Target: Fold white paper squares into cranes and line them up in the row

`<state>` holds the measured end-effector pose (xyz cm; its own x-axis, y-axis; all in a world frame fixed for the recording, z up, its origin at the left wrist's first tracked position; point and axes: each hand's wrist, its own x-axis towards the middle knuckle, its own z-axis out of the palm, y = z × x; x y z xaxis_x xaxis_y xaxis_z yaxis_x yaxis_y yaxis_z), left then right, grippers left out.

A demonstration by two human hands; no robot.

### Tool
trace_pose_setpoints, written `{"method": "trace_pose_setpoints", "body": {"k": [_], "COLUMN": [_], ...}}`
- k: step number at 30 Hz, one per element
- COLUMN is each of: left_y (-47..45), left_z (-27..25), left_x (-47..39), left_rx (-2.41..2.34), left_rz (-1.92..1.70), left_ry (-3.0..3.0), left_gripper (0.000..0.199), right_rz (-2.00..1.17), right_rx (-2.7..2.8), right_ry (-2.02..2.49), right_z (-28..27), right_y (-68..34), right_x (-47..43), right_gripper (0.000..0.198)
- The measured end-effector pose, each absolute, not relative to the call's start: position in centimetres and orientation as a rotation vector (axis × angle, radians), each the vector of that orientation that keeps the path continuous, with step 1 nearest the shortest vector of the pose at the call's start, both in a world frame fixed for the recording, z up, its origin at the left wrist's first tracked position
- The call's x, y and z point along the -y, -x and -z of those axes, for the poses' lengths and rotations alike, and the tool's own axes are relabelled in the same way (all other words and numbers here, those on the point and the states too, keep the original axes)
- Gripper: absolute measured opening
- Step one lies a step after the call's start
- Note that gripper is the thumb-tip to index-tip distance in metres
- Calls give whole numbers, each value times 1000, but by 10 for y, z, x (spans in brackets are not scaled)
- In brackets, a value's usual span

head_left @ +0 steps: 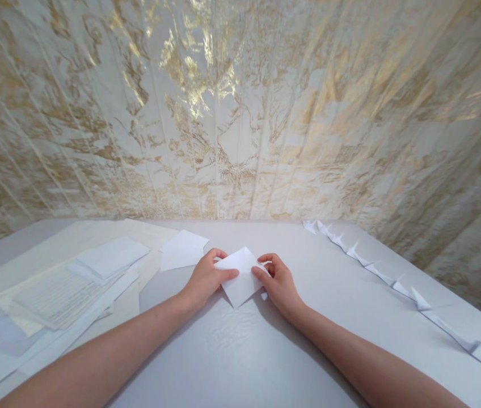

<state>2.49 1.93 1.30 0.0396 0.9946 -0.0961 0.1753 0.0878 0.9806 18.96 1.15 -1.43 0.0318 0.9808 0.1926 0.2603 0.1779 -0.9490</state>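
Seemingly a home — gold-patterned wall covering.

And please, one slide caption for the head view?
Left hand and right hand hold a folded white paper between loose sheets and a row of folded pieces.

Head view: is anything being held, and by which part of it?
Yes: a folded white paper, by its two side corners. The left hand pinches it near the left corner, the right hand near the right.

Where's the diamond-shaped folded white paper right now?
The folded paper is near the middle of the head view, held between the left hand and the right hand, just right of the flat white paper and nearer the viewer.
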Motion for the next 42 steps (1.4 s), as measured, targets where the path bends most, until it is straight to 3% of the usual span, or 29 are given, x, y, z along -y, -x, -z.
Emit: {"method": "trace_pose_setpoints", "body": {"k": [12, 17, 21, 24, 32, 37, 42], "left_y": [-23, -23, -15, -7, 1, 1, -3], "left_z": [1, 0, 1, 3, -2, -6, -3], "left_x": [-19, -20, -22, -26, -28, -22, -18], "left_rx": [-1383, -1275, -1125, -1147, -1449, -1350, -1314], "left_rz": [-1056, -1096, -1143, -1128, -1094, -1103, -1063], "left_ry": [-1545, -1430, -1366, -1447, -1925, -2325, -2361], "left_gripper": [34, 31, 41, 33, 18, 20, 20], "right_rz": [-650, -657, -705, -695, -319, -79, 10], "right_rx": [1641, 1669, 1622, 1603, 1826, 2054, 2171], "right_ry": [1350, 1315, 1323, 1347, 1331, 1252, 1213], "right_z": [11, 9, 13, 14, 9, 8, 6], "right_y": [-186, -186, -194, -202, -212, -211, -204], "right_x": [-3, -1, -6, -11, -14, -11, -4], "right_gripper": [18, 15, 15, 16, 22, 17, 19]}}
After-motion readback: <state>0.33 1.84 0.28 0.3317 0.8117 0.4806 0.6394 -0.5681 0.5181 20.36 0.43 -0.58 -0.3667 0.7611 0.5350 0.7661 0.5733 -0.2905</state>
